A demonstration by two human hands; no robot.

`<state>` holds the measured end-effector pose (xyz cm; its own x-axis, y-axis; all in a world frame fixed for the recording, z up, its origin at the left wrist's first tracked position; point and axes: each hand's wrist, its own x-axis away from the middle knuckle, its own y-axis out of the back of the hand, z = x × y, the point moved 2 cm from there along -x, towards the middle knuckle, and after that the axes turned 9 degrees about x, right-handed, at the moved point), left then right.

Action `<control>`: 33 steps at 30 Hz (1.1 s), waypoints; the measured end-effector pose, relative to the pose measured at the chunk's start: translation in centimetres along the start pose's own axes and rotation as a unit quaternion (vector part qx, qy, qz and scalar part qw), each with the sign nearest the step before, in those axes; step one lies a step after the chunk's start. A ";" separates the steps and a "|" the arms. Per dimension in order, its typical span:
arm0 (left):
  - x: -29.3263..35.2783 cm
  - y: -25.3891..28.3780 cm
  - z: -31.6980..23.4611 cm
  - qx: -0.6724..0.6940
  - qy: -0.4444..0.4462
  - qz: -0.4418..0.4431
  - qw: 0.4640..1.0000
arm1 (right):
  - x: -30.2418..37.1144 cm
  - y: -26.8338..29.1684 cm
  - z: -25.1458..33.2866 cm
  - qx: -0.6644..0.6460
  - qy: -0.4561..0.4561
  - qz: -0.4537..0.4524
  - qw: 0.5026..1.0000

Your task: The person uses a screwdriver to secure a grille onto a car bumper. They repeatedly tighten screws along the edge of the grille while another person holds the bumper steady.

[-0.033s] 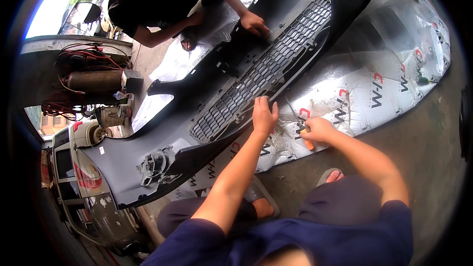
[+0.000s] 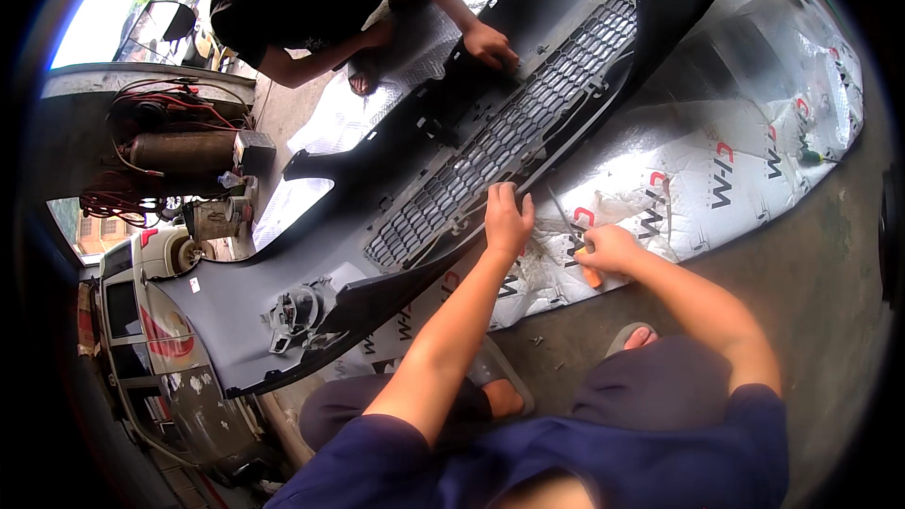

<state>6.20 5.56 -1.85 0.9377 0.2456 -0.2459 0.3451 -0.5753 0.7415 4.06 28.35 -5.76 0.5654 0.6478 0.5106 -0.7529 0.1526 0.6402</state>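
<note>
We see left hand [image 2: 509, 220] half-curled at near edge of bumper [image 2: 377, 179], can't tell if gripping; bumper lies on silver sheet [image 2: 698, 132]. Right hand [image 2: 611, 251], angled in from lower right, wraps round orange-handled tool [image 2: 591, 277].

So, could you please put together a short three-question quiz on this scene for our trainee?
1. Multiple choice: what colour is the handle of the slim-shafted metal tool held in the bare right hand? A) green; B) orange; C) blue.
2. True or false: the bare left hand is wrapped around that tool's shaft.
3. Fill in: the long black-and-grey car bumper, with its grey honeycomb mesh grille, lies ____ the person in navy and the co-worker in black.

Key: 1. B. 2. False; its fingers are at the bumper's near edge. 3. between.
</note>
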 end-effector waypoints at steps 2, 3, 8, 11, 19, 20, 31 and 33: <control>-0.6 0.1 0.5 0.000 0.016 -0.012 1.000 | -0.3 0.1 0.0 -0.018 0.018 -0.011 1.000; -0.8 -0.2 0.5 0.003 0.023 -0.016 1.000 | -0.4 0.2 -0.3 -0.026 0.023 -0.017 0.999; -0.3 -0.8 0.7 -0.072 0.004 0.029 0.997 | -0.4 0.0 -0.4 -0.026 0.024 -0.034 0.999; 1.0 -1.3 0.3 -0.171 -0.049 0.094 0.980 | -0.3 -0.6 -1.1 -0.023 0.024 -0.042 0.999; 2.0 -3.0 0.2 -0.222 0.001 0.085 0.971 | 0.3 -0.6 -1.3 -0.072 0.051 -0.079 0.993; 2.2 -3.1 0.3 -0.226 0.001 0.092 0.970 | 0.4 -0.6 -1.6 -0.080 0.058 -0.078 0.992; -0.4 -1.0 -0.8 0.061 0.051 -0.076 0.994 | -0.5 0.0 -2.5 -0.274 -0.011 -0.062 0.960; -2.6 1.6 -0.8 0.374 0.226 -0.248 0.865 | -0.7 -0.8 -3.1 -0.203 0.043 -0.119 0.971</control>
<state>4.33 4.64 0.49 0.6140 0.7890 -0.0233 0.7880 -0.6144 -0.0381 3.17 30.06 -8.39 0.7222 0.6153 0.3159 -0.6855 0.5759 0.4454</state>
